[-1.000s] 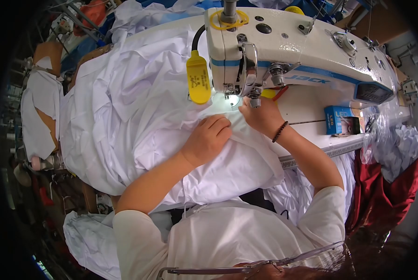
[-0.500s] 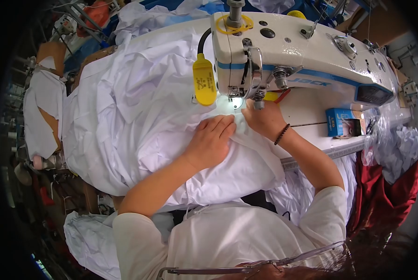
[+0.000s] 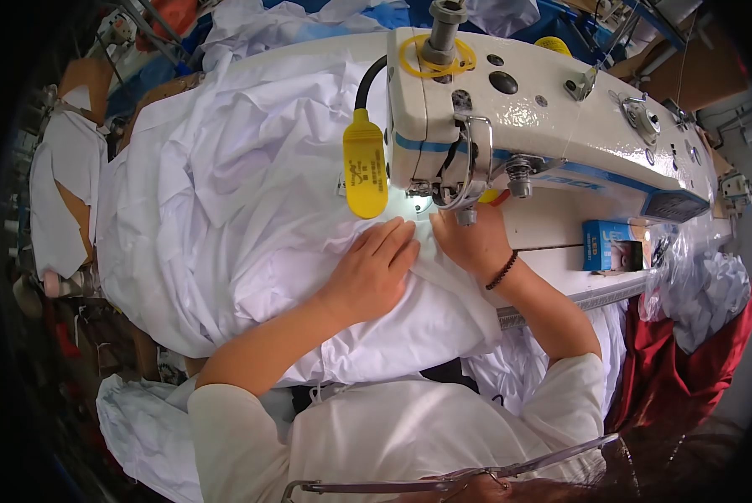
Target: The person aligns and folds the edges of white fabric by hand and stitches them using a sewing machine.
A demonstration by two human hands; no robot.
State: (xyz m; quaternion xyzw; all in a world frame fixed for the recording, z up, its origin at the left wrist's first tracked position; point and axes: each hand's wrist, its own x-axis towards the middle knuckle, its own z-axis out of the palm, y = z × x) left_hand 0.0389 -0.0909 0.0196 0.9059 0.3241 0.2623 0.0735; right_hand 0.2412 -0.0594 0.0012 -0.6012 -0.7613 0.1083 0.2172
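White fabric (image 3: 216, 193) lies in a large rumpled heap across the bed of a sewing machine (image 3: 543, 109). My left hand (image 3: 372, 272) rests flat on the cloth just in front of the lit needle area, open, with fingers stretched forward. Close to the presser foot, my right hand (image 3: 472, 239) has its fingers curled in on the fabric's edge; the machine's head partly hides the fingertips. A dark beaded bracelet (image 3: 502, 270) circles the right wrist. From the machine's left side hangs a yellow paddle-shaped lamp (image 3: 364, 176) on a black stem.
A blue LED box (image 3: 615, 246) stands on the table right of my right hand. Past the table's edge hang red cloth (image 3: 686, 360) and crumpled clear plastic (image 3: 686, 243). Pale cloth pieces (image 3: 70, 193) lie at far left. More white fabric (image 3: 149, 427) is low on the left.
The view has shifted slightly, so the machine sits a little lower and further right. Both hands stay on the fabric near the needle, with little visible movement.
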